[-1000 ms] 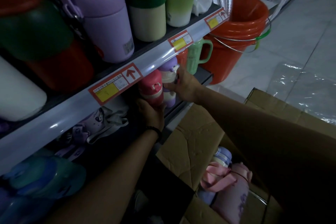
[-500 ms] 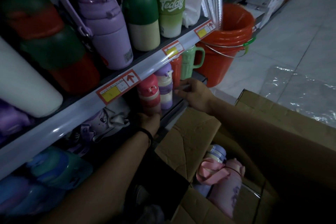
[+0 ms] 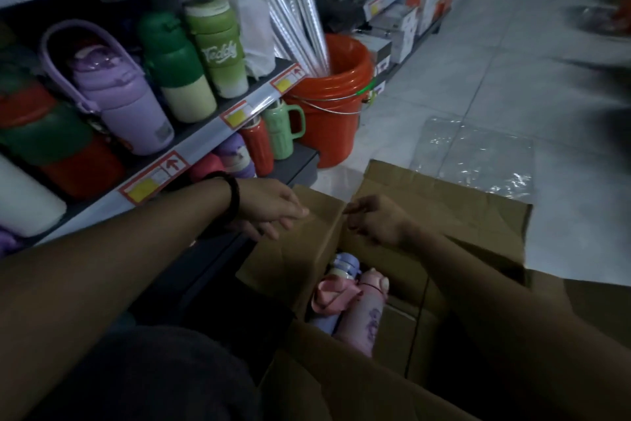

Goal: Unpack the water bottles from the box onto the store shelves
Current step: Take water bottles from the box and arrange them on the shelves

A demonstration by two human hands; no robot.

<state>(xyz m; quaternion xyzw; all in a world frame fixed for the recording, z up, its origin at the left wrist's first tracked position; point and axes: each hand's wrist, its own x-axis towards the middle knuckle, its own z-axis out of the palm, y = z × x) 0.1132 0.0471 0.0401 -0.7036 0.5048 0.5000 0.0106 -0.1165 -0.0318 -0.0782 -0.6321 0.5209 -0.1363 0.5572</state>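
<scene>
- The cardboard box [image 3: 444,202] stands open on the pale tiled floor beside the shelves, its flaps folded outward
- Two water bottles lie inside the box, close together: a pink bottle [image 3: 367,314] with a faint purple print on its body, and a lilac bottle [image 3: 343,267] just behind it, with a pink strap [image 3: 329,296] bunched between them
- The left hand [image 3: 269,212] reaches over the near flap on the shelf side, fingers stretched out and relaxed, gripping nothing; whether the fingertips touch the cardboard cannot be told
- A black bracelet [image 3: 232,202] sits on the left wrist
- The right hand [image 3: 375,221] hangs above the box opening at the edge of that same flap, fingers loosely curled and nothing seen between them
- The two hands are near each other but apart
- On the bottom shelf stand a pink bottle with a rounded lid [image 3: 206,166], a purple bottle [image 3: 235,154], a red bottle [image 3: 257,144] and a green mug [image 3: 283,133], in a row towards the shelf's end
- The shelf above carries a purple bottle with a carry handle [image 3: 126,103], a green and cream bottle [image 3: 177,75] and a green bottle marked "Teddy" [image 3: 218,45]
- Its front edge [image 3: 205,133] bears red-framed price labels
- An orange bucket [image 3: 334,89] stands on the floor at the end of the shelves
- A clear plastic sheet [image 3: 478,154] lies on the tiles beyond the box
</scene>
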